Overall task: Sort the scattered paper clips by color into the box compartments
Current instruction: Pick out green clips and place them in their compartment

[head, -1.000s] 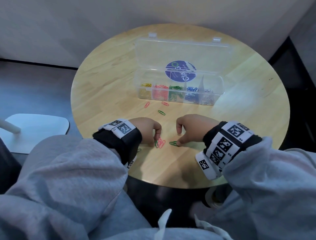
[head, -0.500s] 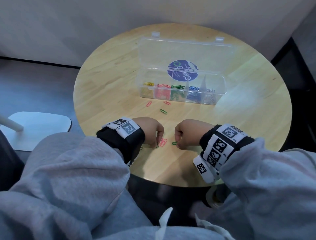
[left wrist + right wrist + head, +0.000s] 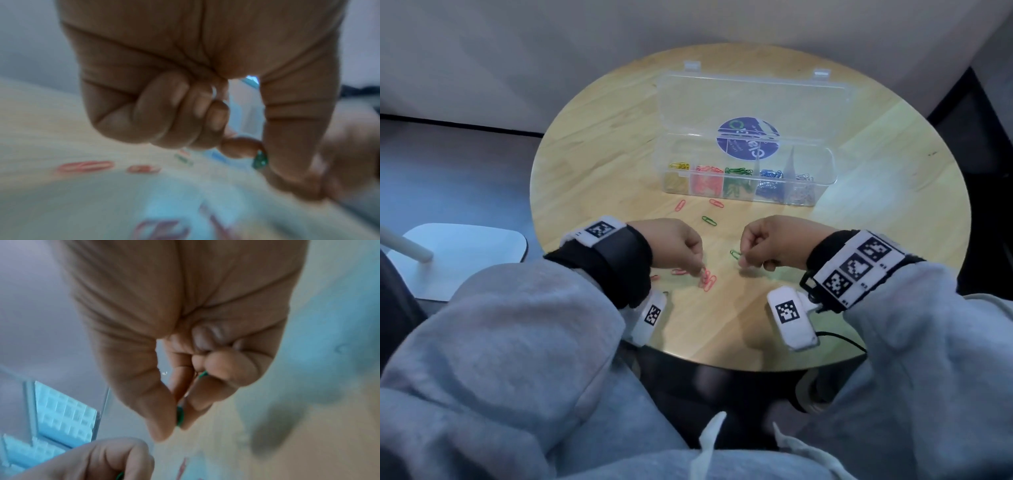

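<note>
Paper clips in red [image 3: 708, 281] lie in a small cluster on the round wooden table [image 3: 592, 171] nearest us, just beside the fingertips of our left hand [image 3: 677, 247]. That hand is curled, and in the left wrist view its thumb and forefinger pinch a small green paper clip [image 3: 259, 160]. Our right hand [image 3: 774, 244], beside it and apart from it, is also curled; its thumb and forefinger pinch a second green clip [image 3: 736, 254], which pokes out to the left of the fingertips and shows edge-on in the right wrist view [image 3: 179, 417].

Farther out, a loose green clip [image 3: 709, 221] and two loose red clips [image 3: 680, 205] [image 3: 716, 202] rest on the table between our hands and the clear plastic box [image 3: 822, 192]. Inside the box we see yellow, red, green, blue and silver clips, one colour in each compartment from left to right. Its lid [image 3: 688, 102] lies open flat behind it, bearing a round purple sticker [image 3: 748, 138].
</note>
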Demonstrator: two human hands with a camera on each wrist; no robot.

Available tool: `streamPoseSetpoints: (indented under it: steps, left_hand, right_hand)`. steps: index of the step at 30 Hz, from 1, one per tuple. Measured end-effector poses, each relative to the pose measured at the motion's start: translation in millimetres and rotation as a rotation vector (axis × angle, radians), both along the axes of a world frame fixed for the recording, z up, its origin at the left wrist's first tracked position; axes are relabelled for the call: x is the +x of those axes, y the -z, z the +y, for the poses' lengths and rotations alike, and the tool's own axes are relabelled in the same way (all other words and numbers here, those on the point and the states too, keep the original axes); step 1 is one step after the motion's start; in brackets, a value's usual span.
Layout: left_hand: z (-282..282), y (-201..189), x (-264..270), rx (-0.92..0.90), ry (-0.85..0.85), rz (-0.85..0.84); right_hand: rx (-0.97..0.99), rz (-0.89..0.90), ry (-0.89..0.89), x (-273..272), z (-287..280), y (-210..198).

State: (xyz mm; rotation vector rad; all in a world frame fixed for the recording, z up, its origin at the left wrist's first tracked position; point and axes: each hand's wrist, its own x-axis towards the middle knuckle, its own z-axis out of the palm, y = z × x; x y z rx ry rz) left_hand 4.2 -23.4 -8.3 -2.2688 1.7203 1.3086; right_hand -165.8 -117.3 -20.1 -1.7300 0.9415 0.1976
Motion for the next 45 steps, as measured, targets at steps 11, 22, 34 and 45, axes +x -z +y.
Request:
streamPoseSetpoints:
  steps: [11,22,34,45]
  left_hand:
    - [4.5,-8.0,17.3,0.005,-0.469,0.443]
    - [4.7,8.3,-10.7,0.313,0.282,-0.599]
    - [2.7,7.5,8.7,0.17,0.159,-0.364]
    - [-1.1,-2.1,67.7,-0.233,-0.76,0.702]
  right_hand:
    - [0.414,-0.248,0.405,0.5,-5.0,5.4]
    - [0.427,-0.281,0.495,0.7,-7.0,6.1]
    - [0.177,-0.16,0.371,7.4,-10.0,3.4]
    - [-0.414,0.191,0.017,33.4,-13.5,-7.2]
